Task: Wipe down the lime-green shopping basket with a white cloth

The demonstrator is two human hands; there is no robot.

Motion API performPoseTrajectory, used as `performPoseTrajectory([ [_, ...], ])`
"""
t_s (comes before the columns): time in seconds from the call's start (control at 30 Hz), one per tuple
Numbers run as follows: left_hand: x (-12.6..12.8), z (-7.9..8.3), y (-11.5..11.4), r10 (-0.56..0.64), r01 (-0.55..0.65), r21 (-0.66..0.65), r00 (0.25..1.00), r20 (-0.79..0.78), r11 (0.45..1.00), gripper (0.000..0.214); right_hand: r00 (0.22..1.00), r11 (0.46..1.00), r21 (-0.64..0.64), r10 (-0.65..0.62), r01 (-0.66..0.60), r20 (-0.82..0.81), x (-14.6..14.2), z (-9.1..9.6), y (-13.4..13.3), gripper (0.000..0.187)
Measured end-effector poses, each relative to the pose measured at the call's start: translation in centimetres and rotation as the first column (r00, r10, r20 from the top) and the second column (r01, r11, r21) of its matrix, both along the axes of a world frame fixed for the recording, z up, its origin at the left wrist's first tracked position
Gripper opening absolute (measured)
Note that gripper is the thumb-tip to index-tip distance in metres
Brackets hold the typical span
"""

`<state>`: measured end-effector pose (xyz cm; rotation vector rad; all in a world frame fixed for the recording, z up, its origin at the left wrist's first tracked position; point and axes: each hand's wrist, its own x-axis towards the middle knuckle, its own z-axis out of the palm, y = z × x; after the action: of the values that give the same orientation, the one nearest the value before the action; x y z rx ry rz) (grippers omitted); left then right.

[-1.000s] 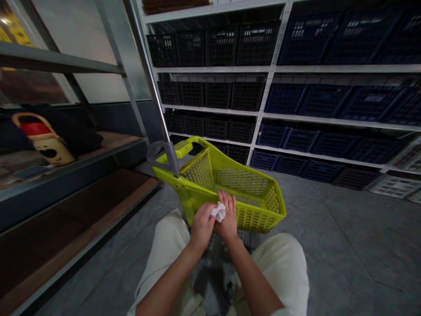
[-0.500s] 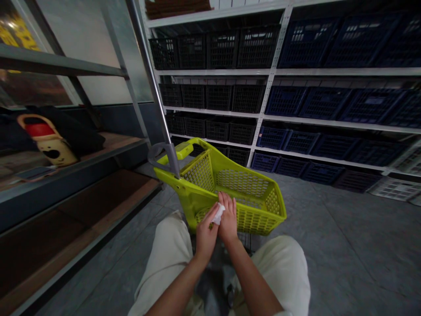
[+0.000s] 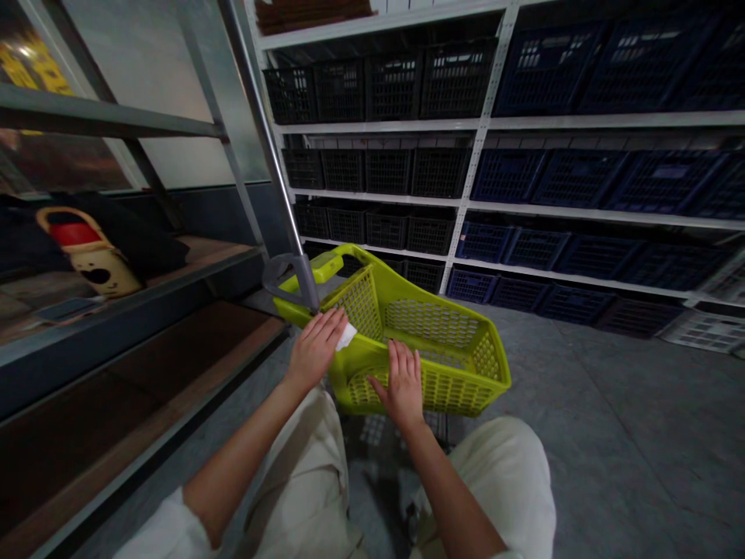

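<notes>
A lime-green plastic shopping basket (image 3: 466, 353) stands on the floor in front of my knees, with a grey pull handle (image 3: 291, 272) rising from its left corner. My left hand (image 3: 317, 348) presses a small white cloth (image 3: 347, 336) against the basket's left rim near the handle base, fingers laid over the cloth. My right hand (image 3: 401, 384) rests flat on the basket's near rim, fingers stretched out and holding nothing.
White metal shelving (image 3: 483, 124) along the back holds rows of black crates (image 3: 387, 167) and dark blue crates (image 3: 576, 178). A grey shelf unit (image 3: 116, 310) on the left carries a cream and red bag (image 3: 87, 248) and dark cloth. The floor is grey tiles (image 3: 628, 450).
My left hand has carried the white cloth from beside the right hand up and left onto the basket's left rim. The right hand has stayed on the near rim.
</notes>
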<state>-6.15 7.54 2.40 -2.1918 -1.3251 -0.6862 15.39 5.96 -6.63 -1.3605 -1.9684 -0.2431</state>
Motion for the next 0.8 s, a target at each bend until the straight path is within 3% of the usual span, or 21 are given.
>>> performPoseTrajectory([
  [0.3,2.0,-1.1,-0.8,0.087,-0.089,-0.039,0.995,-0.052,0.995,0.048,1.000,1.000,-0.003,-0.003,0.003,0.000,-0.2,-0.2,0.1,0.067],
  [0.57,6.9,-3.9,-1.5,-0.036,0.021,-0.113,0.990,-0.140,0.993,0.052,1.000,1.000,0.002,0.017,-0.017,0.005,-0.1,-0.1,0.0,0.064],
  [0.7,5.0,-3.2,-0.9,-0.148,0.133,-0.110,0.979,-0.144,0.985,0.051,1.000,1.000,0.011,0.011,-0.011,0.017,0.1,-0.2,0.1,0.065],
  [0.8,1.8,-1.7,-0.8,-0.127,0.115,-0.084,0.980,-0.154,0.990,0.051,1.000,1.000,0.000,0.008,-0.008,0.022,-0.1,-0.1,0.1,0.066],
])
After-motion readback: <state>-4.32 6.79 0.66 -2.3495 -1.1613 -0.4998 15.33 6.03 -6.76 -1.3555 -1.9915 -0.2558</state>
